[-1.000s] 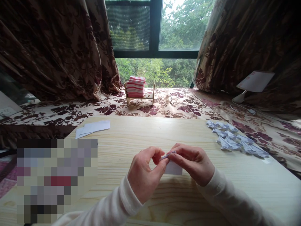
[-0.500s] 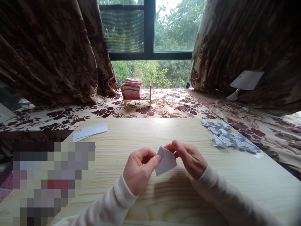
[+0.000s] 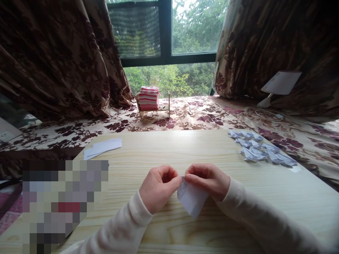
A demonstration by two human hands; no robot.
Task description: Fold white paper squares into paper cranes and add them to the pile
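Between my hands, above the tabletop, hangs a folded piece of white paper (image 3: 192, 199) with faint printing on its left side. My left hand (image 3: 161, 188) pinches its upper left edge between thumb and fingers. Right beside it, my right hand (image 3: 210, 179) grips the top edge, thumb in front, and covers part of the paper. Both hands are closed, their fingertips close together. At the far right of the table lies a group of several folded white paper pieces (image 3: 254, 153). Flat white paper strips (image 3: 106, 146) lie at the far left.
A pale wooden table (image 3: 148, 151) spreads under my hands. Beyond it, on flowered cloth, stand a small wooden rack (image 3: 168, 106) with pink-striped folded cloths (image 3: 148, 98) and a white lamp (image 3: 282, 83). A blurred-out area (image 3: 66, 201) covers the left side.
My right hand has moved left and closed on the paper's top edge beside my left hand. The paper has turned and now hangs lower. The view has shifted slightly.
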